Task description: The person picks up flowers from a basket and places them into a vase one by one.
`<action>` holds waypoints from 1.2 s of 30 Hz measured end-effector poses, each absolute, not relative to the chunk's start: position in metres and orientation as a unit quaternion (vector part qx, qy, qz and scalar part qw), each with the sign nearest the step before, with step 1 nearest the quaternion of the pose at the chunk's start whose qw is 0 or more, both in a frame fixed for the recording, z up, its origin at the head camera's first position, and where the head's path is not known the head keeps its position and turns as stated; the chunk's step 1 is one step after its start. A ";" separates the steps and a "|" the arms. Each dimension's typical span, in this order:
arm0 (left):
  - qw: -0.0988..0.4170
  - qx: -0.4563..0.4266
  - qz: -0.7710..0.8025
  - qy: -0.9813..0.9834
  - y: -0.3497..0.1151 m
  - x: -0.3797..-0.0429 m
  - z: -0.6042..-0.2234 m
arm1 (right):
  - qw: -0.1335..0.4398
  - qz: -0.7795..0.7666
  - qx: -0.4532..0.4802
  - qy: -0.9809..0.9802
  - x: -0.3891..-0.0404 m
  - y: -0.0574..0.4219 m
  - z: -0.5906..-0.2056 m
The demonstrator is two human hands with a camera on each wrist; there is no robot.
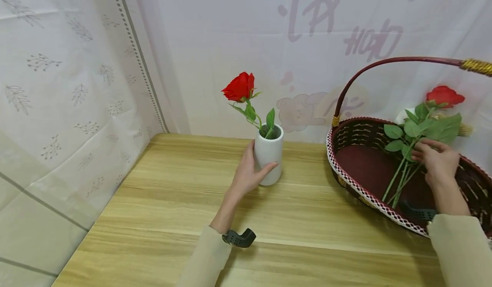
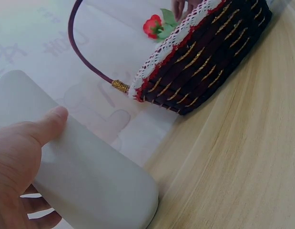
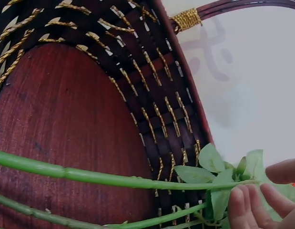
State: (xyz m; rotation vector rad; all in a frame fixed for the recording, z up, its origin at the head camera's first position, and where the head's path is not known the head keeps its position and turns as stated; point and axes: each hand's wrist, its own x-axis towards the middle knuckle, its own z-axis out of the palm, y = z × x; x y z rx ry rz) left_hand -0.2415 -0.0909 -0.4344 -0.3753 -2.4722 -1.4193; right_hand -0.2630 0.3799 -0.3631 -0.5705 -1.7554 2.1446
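A white cylindrical vase stands on the wooden table, with one red rose leaning left out of its mouth. My left hand grips the vase from its left side, thumb across the front; the left wrist view shows the thumb on the vase wall. Inside the dark woven basket, green stems lie slanted below leaves and a second red rose. Around the upper part of these stems, my right hand pinches with thumb and fingers. In the right wrist view, a green stem runs to the fingertips.
The basket's tall arched handle rises above its back. White lace edges the rim. Behind the table hangs a pale printed curtain. A whitish flower is partly hidden behind the leaves.
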 end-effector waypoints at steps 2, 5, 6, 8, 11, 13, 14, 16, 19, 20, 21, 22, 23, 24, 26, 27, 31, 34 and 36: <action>0.132 -0.129 -0.489 -0.853 -0.091 -0.242 -0.435 | 0.139 0.745 -0.202 -0.620 -0.263 0.381 -0.366; 0.130 -0.129 -0.491 -0.852 -0.092 -0.242 -0.435 | 0.122 0.738 -0.204 -0.631 -0.263 0.382 -0.370; 0.131 -0.129 -0.491 -0.852 -0.092 -0.242 -0.435 | 0.115 0.734 -0.203 -0.638 -0.263 0.383 -0.371; 0.130 -0.129 -0.493 -0.851 -0.092 -0.242 -0.435 | 0.101 0.722 -0.206 -0.653 -0.264 0.383 -0.371; 0.132 -0.129 -0.492 -0.851 -0.091 -0.242 -0.435 | 0.088 0.708 -0.208 -0.669 -0.265 0.383 -0.372; 0.134 -0.130 -0.492 -0.850 -0.091 -0.241 -0.435 | 0.084 0.701 -0.207 -0.677 -0.265 0.383 -0.373; 0.135 -0.130 -0.492 -0.850 -0.091 -0.241 -0.435 | 0.083 0.700 -0.205 -0.679 -0.265 0.383 -0.373; 0.135 -0.130 -0.492 -0.851 -0.091 -0.241 -0.435 | 0.079 0.698 -0.203 -0.683 -0.266 0.383 -0.374; 0.137 -0.132 -0.491 -0.850 -0.091 -0.240 -0.435 | 0.071 0.695 -0.203 -0.686 -0.266 0.385 -0.374; 0.138 -0.132 -0.490 -0.850 -0.091 -0.240 -0.435 | 0.068 0.693 -0.205 -0.688 -0.265 0.385 -0.375; 0.138 -0.133 -0.489 -0.851 -0.091 -0.240 -0.435 | 0.066 0.690 -0.207 -0.690 -0.265 0.385 -0.375; 0.138 -0.133 -0.488 -0.851 -0.091 -0.240 -0.435 | 0.064 0.688 -0.209 -0.692 -0.265 0.386 -0.375; 0.138 -0.133 -0.488 -0.852 -0.091 -0.240 -0.435 | 0.064 0.685 -0.210 -0.695 -0.265 0.386 -0.375; 0.136 -0.132 -0.487 -0.852 -0.091 -0.240 -0.435 | 0.064 0.682 -0.211 -0.697 -0.266 0.386 -0.376; 0.133 -0.131 -0.487 -0.853 -0.091 -0.240 -0.434 | 0.065 0.679 -0.211 -0.700 -0.265 0.386 -0.376; 0.132 -0.130 -0.487 -0.854 -0.091 -0.240 -0.435 | 0.066 0.680 -0.207 -0.701 -0.265 0.386 -0.377; 0.130 -0.129 -0.488 -0.853 -0.091 -0.240 -0.434 | 0.069 0.681 -0.193 -0.703 -0.265 0.386 -0.378; 0.129 -0.128 -0.488 -0.853 -0.091 -0.240 -0.434 | 0.073 0.686 -0.180 -0.701 -0.265 0.386 -0.379; 0.128 -0.128 -0.488 -0.854 -0.091 -0.240 -0.434 | 0.077 0.691 -0.170 -0.698 -0.265 0.385 -0.379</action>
